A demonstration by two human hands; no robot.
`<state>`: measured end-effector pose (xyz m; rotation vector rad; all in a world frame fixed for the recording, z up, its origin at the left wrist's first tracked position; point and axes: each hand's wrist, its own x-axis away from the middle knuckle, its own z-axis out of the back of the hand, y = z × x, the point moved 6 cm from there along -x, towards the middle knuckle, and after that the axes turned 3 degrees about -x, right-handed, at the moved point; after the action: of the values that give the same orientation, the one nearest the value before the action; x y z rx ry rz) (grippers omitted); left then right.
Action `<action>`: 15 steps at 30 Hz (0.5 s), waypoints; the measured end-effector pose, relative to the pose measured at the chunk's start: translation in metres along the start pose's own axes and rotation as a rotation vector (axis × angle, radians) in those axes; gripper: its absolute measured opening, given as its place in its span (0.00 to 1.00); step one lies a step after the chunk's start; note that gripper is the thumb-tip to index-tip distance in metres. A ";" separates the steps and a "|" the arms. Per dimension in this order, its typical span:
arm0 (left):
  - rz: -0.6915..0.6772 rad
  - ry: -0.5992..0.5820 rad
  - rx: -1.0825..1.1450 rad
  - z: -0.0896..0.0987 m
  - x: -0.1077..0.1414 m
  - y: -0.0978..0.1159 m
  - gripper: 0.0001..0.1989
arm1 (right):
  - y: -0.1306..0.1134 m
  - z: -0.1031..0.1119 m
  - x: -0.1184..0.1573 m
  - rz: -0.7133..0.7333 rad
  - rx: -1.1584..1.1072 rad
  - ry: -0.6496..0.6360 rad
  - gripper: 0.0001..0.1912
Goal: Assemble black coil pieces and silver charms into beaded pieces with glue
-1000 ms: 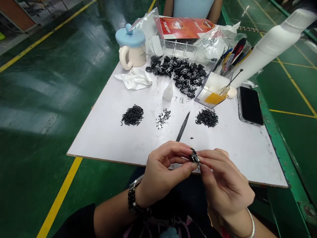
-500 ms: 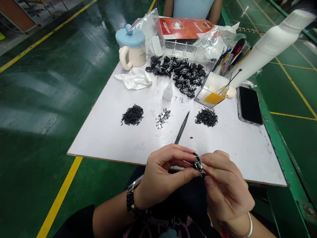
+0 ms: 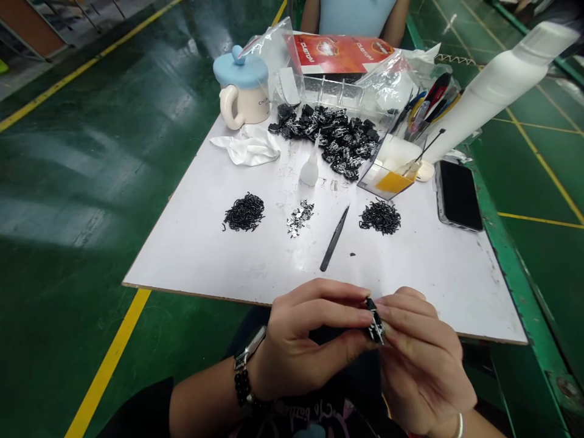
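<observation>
My left hand [image 3: 310,340] and my right hand [image 3: 424,359] meet just past the near edge of the white board, pinching a small black-and-silver part [image 3: 376,322] between their fingertips. My fingers hide much of it. Black tweezers [image 3: 334,238] lie on the board above my hands, nearest to my left fingers. Farther off are two piles of tiny black curved pieces [image 3: 243,212] [image 3: 380,217], with a small scatter of silver pieces [image 3: 300,218] between them. Behind these spreads a large heap of black-and-silver parts [image 3: 326,137].
The white board [image 3: 182,261] rests on a green-edged table. A lidded mug [image 3: 241,85], crumpled tissue [image 3: 246,149], small dropper bottle [image 3: 309,167], clear box [image 3: 387,167], phone [image 3: 458,194] and white bottle [image 3: 497,91] stand beyond. A person in a light blue top [image 3: 353,9] sits opposite.
My hands have dropped slightly and shifted right with the small part, turning it more upright between the fingertips. The tweezers now show in full, no longer partly behind my hands.
</observation>
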<state>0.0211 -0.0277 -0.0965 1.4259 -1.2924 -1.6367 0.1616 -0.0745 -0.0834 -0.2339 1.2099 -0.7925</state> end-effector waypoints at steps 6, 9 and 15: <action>0.052 -0.019 0.192 -0.004 -0.002 -0.012 0.18 | -0.003 0.002 -0.005 0.040 0.067 -0.055 0.17; 0.142 -0.031 0.332 -0.007 -0.003 -0.020 0.14 | -0.003 0.003 -0.009 -0.003 0.094 -0.034 0.16; 0.216 -0.083 0.531 -0.013 -0.004 -0.025 0.12 | -0.003 0.004 -0.012 -0.131 0.013 0.036 0.13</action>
<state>0.0379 -0.0194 -0.1179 1.4508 -1.9580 -1.2715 0.1620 -0.0692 -0.0713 -0.2914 1.2326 -0.9214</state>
